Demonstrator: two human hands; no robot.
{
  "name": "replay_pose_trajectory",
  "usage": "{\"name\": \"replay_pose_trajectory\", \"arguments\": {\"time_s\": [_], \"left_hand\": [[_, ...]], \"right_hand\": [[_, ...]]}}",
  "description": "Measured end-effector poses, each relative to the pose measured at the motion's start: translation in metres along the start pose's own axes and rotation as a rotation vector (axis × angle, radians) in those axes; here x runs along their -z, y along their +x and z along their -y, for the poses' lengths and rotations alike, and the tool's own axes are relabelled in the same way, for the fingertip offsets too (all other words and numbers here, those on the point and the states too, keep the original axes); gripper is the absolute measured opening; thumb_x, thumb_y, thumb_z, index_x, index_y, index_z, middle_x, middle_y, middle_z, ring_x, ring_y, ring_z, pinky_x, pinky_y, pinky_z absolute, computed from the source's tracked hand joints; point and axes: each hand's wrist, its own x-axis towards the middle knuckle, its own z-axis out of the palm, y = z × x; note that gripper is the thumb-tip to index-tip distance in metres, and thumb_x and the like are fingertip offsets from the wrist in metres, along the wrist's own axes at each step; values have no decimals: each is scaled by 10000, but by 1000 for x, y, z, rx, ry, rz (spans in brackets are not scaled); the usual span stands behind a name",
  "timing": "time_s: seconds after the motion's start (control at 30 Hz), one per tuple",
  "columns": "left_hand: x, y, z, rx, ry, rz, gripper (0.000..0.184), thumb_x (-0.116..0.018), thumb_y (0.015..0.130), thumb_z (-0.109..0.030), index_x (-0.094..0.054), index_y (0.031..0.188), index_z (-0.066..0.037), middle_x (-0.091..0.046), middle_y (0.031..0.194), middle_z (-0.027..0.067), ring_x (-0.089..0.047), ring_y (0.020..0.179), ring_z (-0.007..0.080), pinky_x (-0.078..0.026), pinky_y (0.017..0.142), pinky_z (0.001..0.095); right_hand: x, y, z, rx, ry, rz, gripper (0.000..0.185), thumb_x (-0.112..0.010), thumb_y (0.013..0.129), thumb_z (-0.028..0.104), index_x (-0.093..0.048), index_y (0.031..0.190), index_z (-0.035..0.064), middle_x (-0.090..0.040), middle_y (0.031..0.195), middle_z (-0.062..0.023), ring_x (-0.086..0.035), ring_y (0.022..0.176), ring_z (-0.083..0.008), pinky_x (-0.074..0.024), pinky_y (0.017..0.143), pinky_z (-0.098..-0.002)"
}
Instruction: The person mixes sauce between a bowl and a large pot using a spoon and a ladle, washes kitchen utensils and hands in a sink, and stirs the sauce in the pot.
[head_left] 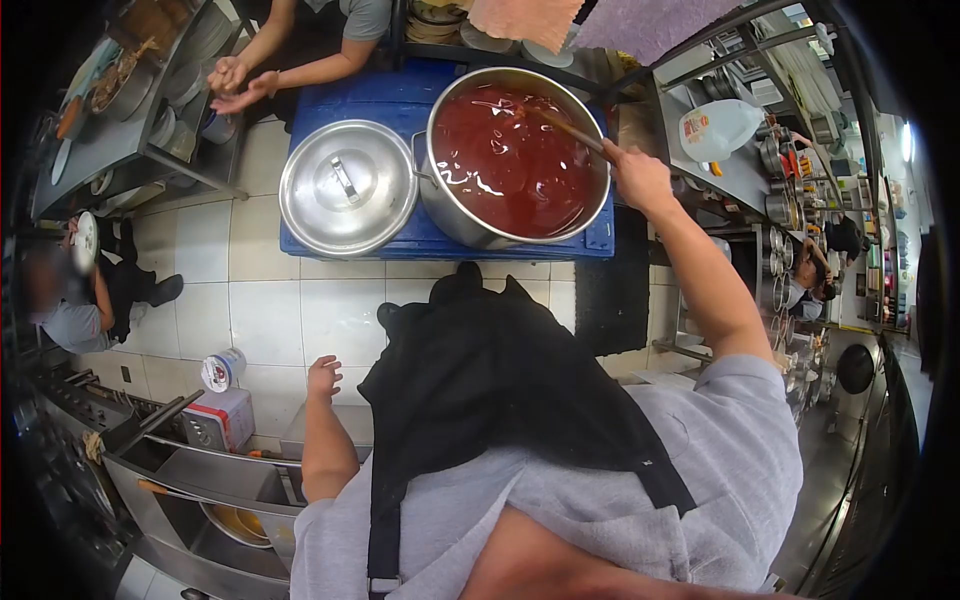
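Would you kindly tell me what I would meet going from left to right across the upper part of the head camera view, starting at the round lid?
Round metal lid → large metal pot → the person's right hand → plastic jug.

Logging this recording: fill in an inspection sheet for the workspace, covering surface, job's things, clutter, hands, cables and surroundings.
Surface: blue worktop bearing a large metal pot and a metal lid.
Job's things: pot uncovered, containing red liquid; wooden-handled utensil dips into it, lower end hidden; lid beside the pot, handle up.
Clutter: plastic jug on the right-side counter; white tub and a box at lower left.
Hands: right hand grips the utensil's handle; left hand holds nothing visible.
Cables: nothing seen.
Surroundings: pale tiled floor; a co-worker stands across the worktop; more people at both sides.
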Motion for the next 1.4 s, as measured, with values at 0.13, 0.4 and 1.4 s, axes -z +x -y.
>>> {"name": "replay_pose_trajectory", "arguments": {"time_s": [0.13, 0.4, 1.4], "left_hand": [[12, 3, 13, -7, -18, -22, 405, -454, 881, -73, -571, 1257, -169, -663, 1167, 13, -609, 904, 189, -472, 792, 478], [28, -1, -7, -64, -10, -53, 361, -520, 903, -137, -579, 1258, -168, -665, 1181, 23, -619, 928, 199, -490, 791, 449], [7, 23, -32, -109, 30, 29, 375, -493, 905, -128, -570, 1272, -147, -658, 1207, 50, -634, 949, 227, -491, 780, 455]], "right_hand": [[-24, 22, 26, -1, 7, 65, 497, -539, 943, 278, -455, 1430, 225, -640, 1095, -165, -682, 922, -362, -555, 777, -476], [-56, 42, 32, -12, -28, 234, 303, -452, 961, 177, -664, 1148, 67, -707, 1049, -195, -694, 988, -348, -560, 826, -456], [-34, -19, 108, 316, 96, 137, 482, -552, 873, 112, -509, 1347, 189, -633, 987, -189, -693, 814, -338, -564, 673, -446]]}}
